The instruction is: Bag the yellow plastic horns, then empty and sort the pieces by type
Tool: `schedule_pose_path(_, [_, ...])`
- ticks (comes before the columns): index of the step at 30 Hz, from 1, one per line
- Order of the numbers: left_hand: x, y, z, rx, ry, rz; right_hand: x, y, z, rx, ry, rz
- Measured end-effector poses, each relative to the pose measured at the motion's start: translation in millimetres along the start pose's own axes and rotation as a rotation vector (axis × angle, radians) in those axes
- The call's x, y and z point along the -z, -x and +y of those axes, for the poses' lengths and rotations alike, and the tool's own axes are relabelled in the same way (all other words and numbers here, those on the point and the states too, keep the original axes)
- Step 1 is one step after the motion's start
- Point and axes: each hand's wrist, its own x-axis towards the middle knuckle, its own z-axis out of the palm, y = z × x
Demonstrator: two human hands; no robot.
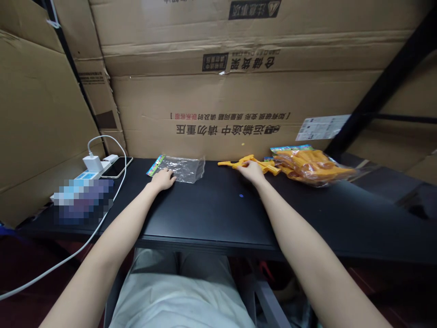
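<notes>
A clear plastic bag (pixel 184 169) with a colourful header strip (pixel 155 165) lies flat on the black tabletop (pixel 208 209). My left hand (pixel 164 179) rests over its lower left part, fingers stretched out. To the right, my right hand (pixel 251 171) is closed round the middle of an orange-yellow plastic toy gun (pixel 272 168), whose thin barrel points left. The palm hides part of the toy. Just beyond it, at the right, sits a pile of bagged orange toys (pixel 310 165) with a similar colourful header strip.
On the left are a power strip (pixel 85 175) with a white charger (pixel 92 163), a phone (pixel 118 167) and a blurred-out item (pixel 82 200). A white cable (pixel 99 225) runs over the table edge. Cardboard (pixel 218 95) walls the back; a small blue speck (pixel 241 196) lies mid-table.
</notes>
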Motion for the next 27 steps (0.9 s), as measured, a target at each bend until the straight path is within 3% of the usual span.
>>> schedule_pose_path(5, [0,-1,-1,0.042,-0.008,-0.03,-1,5,-16,-0.025,-0.345,-0.036])
schedule_pose_path(10, [0,-1,-2,0.078,0.0,-0.042,-8,14,-28,0.139,-0.629,-0.212])
schedule_pose_path(16, [1,-4,-10,0.14,0.01,-0.086,-15,27,-30,0.26,-0.511,-0.537])
schedule_pose_path(27, [1,-7,-16,0.189,0.043,-0.139,-21,28,-24,0.258,-0.404,-0.568])
